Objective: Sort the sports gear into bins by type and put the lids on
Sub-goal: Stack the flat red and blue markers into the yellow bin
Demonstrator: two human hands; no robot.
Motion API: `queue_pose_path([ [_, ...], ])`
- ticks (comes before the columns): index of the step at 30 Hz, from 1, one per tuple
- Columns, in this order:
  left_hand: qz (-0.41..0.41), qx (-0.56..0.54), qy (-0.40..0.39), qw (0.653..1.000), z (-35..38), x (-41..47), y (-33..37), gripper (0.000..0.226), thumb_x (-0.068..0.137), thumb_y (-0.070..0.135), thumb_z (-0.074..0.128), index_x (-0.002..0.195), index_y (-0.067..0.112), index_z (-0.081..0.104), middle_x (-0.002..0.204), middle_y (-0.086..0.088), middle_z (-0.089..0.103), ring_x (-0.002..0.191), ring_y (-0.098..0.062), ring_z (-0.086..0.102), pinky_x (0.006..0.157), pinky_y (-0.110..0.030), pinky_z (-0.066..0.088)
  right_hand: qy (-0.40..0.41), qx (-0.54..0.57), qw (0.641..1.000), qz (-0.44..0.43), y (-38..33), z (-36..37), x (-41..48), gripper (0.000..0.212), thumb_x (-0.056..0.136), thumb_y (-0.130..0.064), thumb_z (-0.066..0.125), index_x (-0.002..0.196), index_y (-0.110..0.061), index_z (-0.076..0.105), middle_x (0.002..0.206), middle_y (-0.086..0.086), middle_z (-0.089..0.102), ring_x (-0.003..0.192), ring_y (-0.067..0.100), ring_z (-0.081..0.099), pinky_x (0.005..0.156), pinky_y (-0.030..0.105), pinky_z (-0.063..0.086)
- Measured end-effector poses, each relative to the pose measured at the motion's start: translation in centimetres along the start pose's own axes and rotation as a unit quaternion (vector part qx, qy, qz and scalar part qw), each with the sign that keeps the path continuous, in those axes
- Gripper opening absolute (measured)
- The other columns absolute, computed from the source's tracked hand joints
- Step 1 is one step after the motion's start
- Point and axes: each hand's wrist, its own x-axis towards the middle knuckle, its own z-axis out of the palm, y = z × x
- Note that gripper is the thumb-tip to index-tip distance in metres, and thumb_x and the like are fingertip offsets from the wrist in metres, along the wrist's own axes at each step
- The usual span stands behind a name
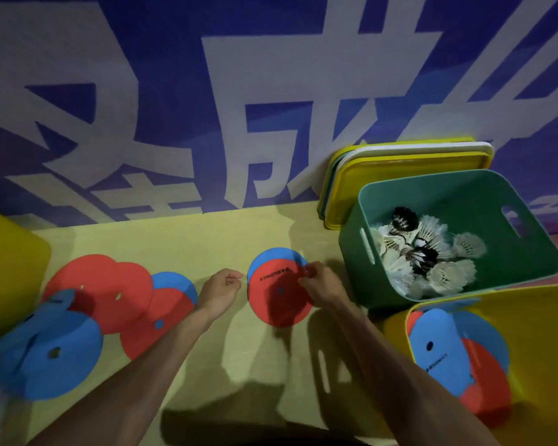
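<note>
Flat red and blue marker discs lie on a yellow-green floor mat. My right hand [319, 281] pinches the right edge of a red disc [277, 297] that lies over a blue disc [271, 257] in the middle. My left hand [221, 289] hovers just left of that pair, fingers loosely curled and holding nothing. More red discs [110, 294] and blue discs [52, 352] are spread at the left. A green bin [503, 201] at the right holds several shuttlecocks [432, 255]. A yellow bin [541, 352] at the lower right holds red and blue discs.
Yellow, white and green lids [409, 162] lean stacked against the blue banner wall behind the green bin. Another yellow bin [10, 265] sits at the far left edge. Bare mat lies between my forearms.
</note>
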Motion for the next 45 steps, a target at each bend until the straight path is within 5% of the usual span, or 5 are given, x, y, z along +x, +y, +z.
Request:
queue_pose_path([
  [6, -0.046, -0.015, -0.005, 0.999, 1.9, 2.9, 0.2, 0.036, 0.092, 0.006, 0.043, 0.126, 0.007, 0.057, 0.128, -0.009, 0.058, 0.121, -0.023, 0.052, 0.101, -0.029, 0.038, 0.022, -0.01, 1.0, -0.017, 0.0, 1.7, 3.2, 0.052, 0.077, -0.03, 0.072, 0.126, -0.014, 0.059, 0.121, 0.011, 0.063, 0.115, 0.028, 0.056, 0.097, 0.032, 0.042],
  [10, -0.085, -0.053, -0.002, 0.995, 2.8, 4.7, 0.7, 0.03, 0.089, 0.007, 0.041, 0.067, 0.026, 0.048, 0.078, 0.002, 0.05, 0.085, -0.016, 0.043, 0.071, -0.028, 0.034, -0.019, -0.068, 0.998, 0.002, -1.0, 2.8, 4.7, 0.079, 0.064, -0.044, 0.081, 0.133, -0.023, 0.049, 0.132, 0.008, 0.048, 0.126, 0.026, 0.043, 0.106, 0.034, 0.034],
  [22, -0.125, -0.073, -0.007, 0.989, 5.2, 7.5, 0.4, 0.026, 0.055, 0.029, 0.054, 0.066, 0.007, 0.063, 0.063, -0.011, 0.058, 0.06, -0.022, 0.054, 0.06, -0.045, 0.051, -0.038, -0.065, 0.997, 0.03, 0.9, 4.0, 3.0, 0.059, 0.083, -0.016, 0.063, 0.136, -0.005, 0.039, 0.133, 0.019, 0.047, 0.124, 0.034, 0.046, 0.106, 0.034, 0.036],
  [36, -0.038, -0.137, 0.086, 0.986, 0.4, 0.8, 2.9, 0.015, 0.08, 0.018, 0.07, 0.08, 0.021, 0.055, 0.096, -0.006, 0.064, 0.092, -0.027, 0.064, 0.085, -0.045, 0.055, -0.004, -0.045, 0.999, 0.017, 0.2, 0.5, -2.2, 0.026, 0.08, -0.026, 0.067, 0.101, -0.014, 0.058, 0.1, 0.012, 0.067, 0.094, 0.029, 0.064, 0.08, 0.034, 0.052],
  [45, 0.033, -0.235, 0.189, 0.953, -2.7, -6.1, 2.5, 0.022, 0.083, 0.015, 0.067, 0.074, 0.024, 0.05, 0.09, -0.009, 0.063, 0.09, -0.033, 0.065, 0.082, -0.051, 0.054, 0.04, -0.038, 0.998, -0.042, -1.2, -1.3, -8.0, 0.031, 0.095, -0.014, 0.052, 0.126, -0.016, 0.056, 0.117, 0.007, 0.064, 0.085, 0.013, 0.054, 0.057, 0.012, 0.04],
])
